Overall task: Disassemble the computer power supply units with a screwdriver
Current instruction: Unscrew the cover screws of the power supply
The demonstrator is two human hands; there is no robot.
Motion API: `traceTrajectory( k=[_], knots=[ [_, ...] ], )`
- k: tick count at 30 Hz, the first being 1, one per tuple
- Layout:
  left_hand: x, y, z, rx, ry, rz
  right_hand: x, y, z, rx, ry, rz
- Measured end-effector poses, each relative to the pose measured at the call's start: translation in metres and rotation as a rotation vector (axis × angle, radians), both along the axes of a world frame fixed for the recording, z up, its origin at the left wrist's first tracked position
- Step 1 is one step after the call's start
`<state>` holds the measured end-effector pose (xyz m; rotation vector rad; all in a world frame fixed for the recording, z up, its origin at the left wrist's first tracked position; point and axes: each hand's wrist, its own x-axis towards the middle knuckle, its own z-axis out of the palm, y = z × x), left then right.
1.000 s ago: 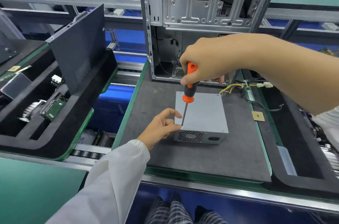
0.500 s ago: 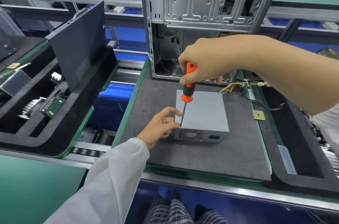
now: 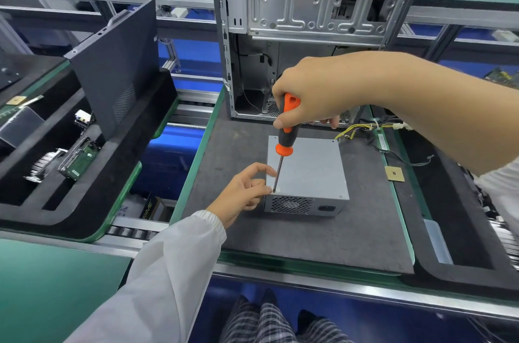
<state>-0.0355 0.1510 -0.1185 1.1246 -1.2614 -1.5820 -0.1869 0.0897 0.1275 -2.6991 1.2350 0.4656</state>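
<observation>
The table [image 3: 295, 241] carries a dark grey mat with a green edge. At its far end stands an opened computer case [image 3: 309, 20], side panel off, interior bare where visible. A detached dark panel [image 3: 118, 62] leans in the foam tray to the left, beside removed circuit boards [image 3: 78, 160]. Judgement: stripping of the case is well advanced, and the unit is already out of it.

The power supply unit [image 3: 309, 171] lies flat on the mat, in front of the case and near the middle of the table. Its grey top cover is in place and seated flush. Small screw points show at the far-right and near-right corners; whether those screws remain cannot be told at this size. A bundle of yellow and black cables [image 3: 356, 129] trails from its far-right side.

The right hand [image 3: 317, 93] grips the orange and black handle of the screwdriver [image 3: 283, 140], fingers wrapped around it. The shaft stands nearly upright, its tip on the near-left corner of the cover.

The left hand [image 3: 247, 191] rests against the unit's near-left edge, thumb and fingers loosely curled and touching the corner beside the tip, holding nothing separate.

Judgement: cover removal is at an early stage. The remaining corners, lifting the cover and all internal dismantling are outstanding.
</observation>
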Motion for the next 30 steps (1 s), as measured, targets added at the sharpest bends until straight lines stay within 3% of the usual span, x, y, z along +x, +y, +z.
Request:
traceTrajectory(
  k=[11,22,30],
  knots=[
    [0.002,0.004,0.005,-0.090,-0.079,-0.023,0.005,0.002,-0.004,-0.104,0.059,0.043],
    [0.007,0.003,0.012,-0.101,-0.129,-0.033,0.010,0.014,-0.010,-0.138,-0.088,-0.005],
    [0.006,0.001,0.018,-0.166,-0.124,-0.023,0.012,0.014,-0.004,-0.220,0.140,0.226]
  ],
)
